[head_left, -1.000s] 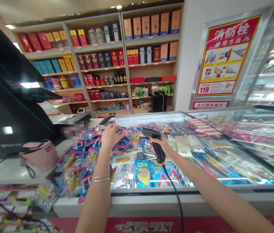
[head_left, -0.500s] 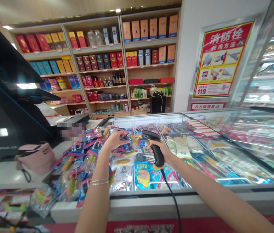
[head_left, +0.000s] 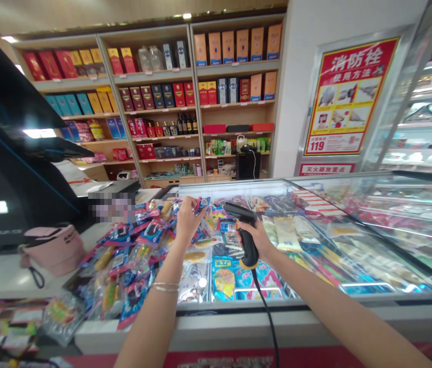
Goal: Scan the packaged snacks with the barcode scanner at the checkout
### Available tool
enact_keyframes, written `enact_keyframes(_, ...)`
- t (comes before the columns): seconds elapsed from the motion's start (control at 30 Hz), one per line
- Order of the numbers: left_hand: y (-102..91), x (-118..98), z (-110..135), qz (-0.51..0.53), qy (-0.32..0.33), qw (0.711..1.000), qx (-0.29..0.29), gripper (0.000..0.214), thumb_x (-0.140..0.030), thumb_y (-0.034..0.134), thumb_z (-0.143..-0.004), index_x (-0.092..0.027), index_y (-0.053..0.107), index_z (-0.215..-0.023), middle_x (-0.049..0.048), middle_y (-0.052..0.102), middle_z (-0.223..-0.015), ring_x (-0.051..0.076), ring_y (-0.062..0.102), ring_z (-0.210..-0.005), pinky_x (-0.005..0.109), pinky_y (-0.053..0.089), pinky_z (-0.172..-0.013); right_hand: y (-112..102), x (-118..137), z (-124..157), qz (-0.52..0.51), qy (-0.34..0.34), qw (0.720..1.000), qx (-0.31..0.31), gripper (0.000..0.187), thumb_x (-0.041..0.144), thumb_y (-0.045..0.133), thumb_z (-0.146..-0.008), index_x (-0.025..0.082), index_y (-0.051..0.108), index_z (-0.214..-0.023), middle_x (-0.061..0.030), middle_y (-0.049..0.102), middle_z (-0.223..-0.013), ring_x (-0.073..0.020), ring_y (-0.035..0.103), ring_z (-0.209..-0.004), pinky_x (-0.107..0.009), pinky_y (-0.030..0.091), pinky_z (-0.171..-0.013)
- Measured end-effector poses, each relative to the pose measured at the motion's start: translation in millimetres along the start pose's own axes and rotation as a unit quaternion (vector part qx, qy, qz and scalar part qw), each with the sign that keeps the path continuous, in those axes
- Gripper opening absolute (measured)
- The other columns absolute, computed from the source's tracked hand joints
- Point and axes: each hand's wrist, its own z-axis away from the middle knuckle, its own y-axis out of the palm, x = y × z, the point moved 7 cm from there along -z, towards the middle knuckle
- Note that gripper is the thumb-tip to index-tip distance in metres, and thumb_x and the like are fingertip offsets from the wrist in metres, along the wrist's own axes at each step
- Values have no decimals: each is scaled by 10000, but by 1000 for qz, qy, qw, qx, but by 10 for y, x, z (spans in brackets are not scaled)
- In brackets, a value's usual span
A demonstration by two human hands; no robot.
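Note:
Pinched in my left hand (head_left: 189, 219) is a small blue and pink snack packet (head_left: 204, 204), raised over the pile. My right hand (head_left: 257, 235) is wrapped round the grip of a black barcode scanner (head_left: 249, 248), whose head points left towards that packet. A black cable hangs from the scanner's base. Another blue and pink packet (head_left: 227, 225) shows by my right fingertips; whether they touch it I cannot tell. Left of my left wrist, many wrapped snacks (head_left: 135, 255) lie heaped on the freezer's glass top.
A glass-topped chest freezer (head_left: 315, 304) stretches across the front, with bagged ice pops inside. On the left counter stand a black checkout terminal (head_left: 13, 174) and a pink pouch (head_left: 55, 248). Shelves (head_left: 196, 107) of boxed bottles line the back wall.
My left hand, half a second ago spread over the packets, has risen slightly and now pinches one packet up beside the scanner head. My right hand and the scanner have barely moved.

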Motion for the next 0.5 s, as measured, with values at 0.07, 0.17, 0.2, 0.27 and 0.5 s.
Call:
enact_keyframes(0.07, 27, 26, 19, 3, -10, 1000, -2, 316, -250, 658, -722, -239, 345, -769, -25, 519, -750, 139, 514, -678, 251, 420, -662, 1, 17, 3, 12, -2, 1000, 5, 273, 371, 760, -658, 172, 603, -759, 16, 606, -585, -97, 513, -405, -221, 419, -377)
enact_keyframes(0.17, 34, 64, 23, 11, -19, 1000, -6, 317, -264, 657, -727, -240, 346, -786, -24, 535, -760, 142, 533, -683, 252, 422, -657, 0, 28, 6, 25, -1, 1000, 8, 259, 378, 745, -676, 170, 611, -751, 21, 583, -537, -101, 504, -396, -224, 420, -381)
enact_keyframes(0.2, 32, 70, 21, 13, -18, 1000, -7, 315, -268, 655, -729, -240, 346, -788, -24, 536, -759, 143, 538, -686, 252, 424, -657, -1, 30, 8, 26, -1, 1000, 8, 256, 376, 745, -675, 170, 612, -749, 20, 584, -539, -102, 505, -398, -225, 421, -382)
enact_keyframes(0.27, 28, 72, 17, 11, -14, 1000, -9, 307, -277, 651, -732, -239, 352, -791, -24, 534, -755, 145, 542, -685, 254, 427, -657, -6, 35, 11, 22, -3, 1000, 5, 254, 369, 750, -667, 171, 611, -742, 17, 593, -561, -102, 512, -409, -227, 425, -385)
enact_keyframes(0.5, 48, 81, 29, 0, -5, 1000, 6, 270, -275, 645, -744, -232, 398, -846, -6, 561, -794, 162, 580, -733, 271, 452, -680, 20, 40, -10, -5, 4, 1000, 9, 248, 350, 751, -652, 173, 617, -764, 5, 620, -609, -102, 515, -422, -222, 433, -374)
